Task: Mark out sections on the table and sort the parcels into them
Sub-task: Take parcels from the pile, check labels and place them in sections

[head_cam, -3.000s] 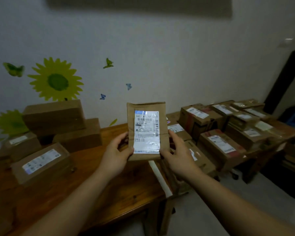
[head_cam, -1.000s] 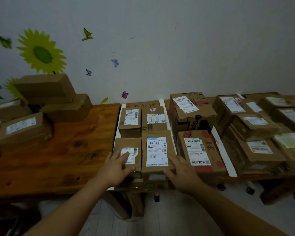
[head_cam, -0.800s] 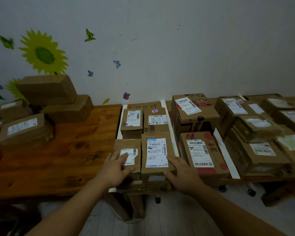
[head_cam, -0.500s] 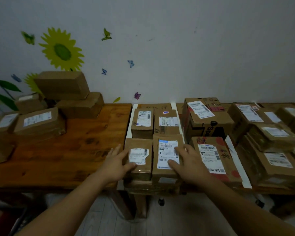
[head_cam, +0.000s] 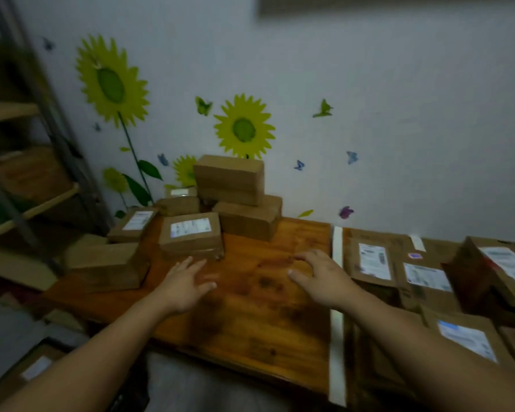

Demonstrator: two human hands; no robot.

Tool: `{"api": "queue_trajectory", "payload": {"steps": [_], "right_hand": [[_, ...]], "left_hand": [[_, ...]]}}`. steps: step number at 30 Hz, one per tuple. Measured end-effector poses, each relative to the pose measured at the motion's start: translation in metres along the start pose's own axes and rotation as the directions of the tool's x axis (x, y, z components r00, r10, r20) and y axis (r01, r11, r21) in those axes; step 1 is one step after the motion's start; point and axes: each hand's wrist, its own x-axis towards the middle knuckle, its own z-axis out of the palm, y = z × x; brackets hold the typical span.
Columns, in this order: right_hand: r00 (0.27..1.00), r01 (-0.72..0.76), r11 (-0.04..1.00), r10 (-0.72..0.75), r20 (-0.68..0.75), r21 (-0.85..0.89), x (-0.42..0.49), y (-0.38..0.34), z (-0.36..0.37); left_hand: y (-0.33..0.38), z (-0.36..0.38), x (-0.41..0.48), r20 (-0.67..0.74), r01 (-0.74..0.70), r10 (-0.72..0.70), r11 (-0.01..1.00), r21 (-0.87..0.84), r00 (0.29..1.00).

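Observation:
Both my hands hover over the bare wooden table (head_cam: 250, 292), holding nothing. My left hand (head_cam: 185, 283) has its fingers spread, just in front of a labelled cardboard parcel (head_cam: 191, 233). My right hand (head_cam: 318, 278) is open with loosely bent fingers, left of a white tape strip (head_cam: 337, 322) that runs front to back. Right of the strip lie several labelled parcels (head_cam: 372, 263). A pile of unsorted brown parcels (head_cam: 235, 188) stands at the table's far left against the wall.
A metal shelf rack (head_cam: 27, 173) stands at the left with boxes on it. Another box (head_cam: 36, 367) lies on the floor at the lower left. The wall behind carries sunflower and butterfly stickers. The view is blurred.
My hands have left the small parcels set down right of the tape strip and moved left over the bare wood. The view has swung left toward the unsorted pile.

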Motion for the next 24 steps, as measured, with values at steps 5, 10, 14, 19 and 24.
{"api": "queue_trajectory", "payload": {"steps": [5,10,14,19,24], "right_hand": [[0.997,-0.061,0.995,0.057,0.06,0.077,0.071,-0.077,0.052],[0.989,-0.065,0.996,0.055,0.141,0.065,0.13,-0.117,0.091],[0.978,-0.06,0.992,0.036,0.204,0.112,0.179,-0.137,0.121],[0.952,-0.025,0.978,-0.04,0.305,0.205,0.241,-0.172,0.174],[0.892,-0.144,0.951,0.005,0.452,0.273,0.269,-0.218,0.23]], "left_hand": [[-0.093,-0.059,0.025,-0.043,0.112,-0.12,0.983,-0.147,0.992],[-0.156,-0.089,0.057,-0.034,0.204,-0.217,0.954,-0.218,0.976],[-0.196,-0.099,0.089,-0.046,0.275,-0.287,0.945,-0.18,0.957],[-0.241,-0.113,0.122,-0.095,0.395,-0.404,0.913,-0.099,0.91],[-0.29,-0.122,0.15,-0.03,0.426,-0.464,0.835,-0.349,0.885]]}}
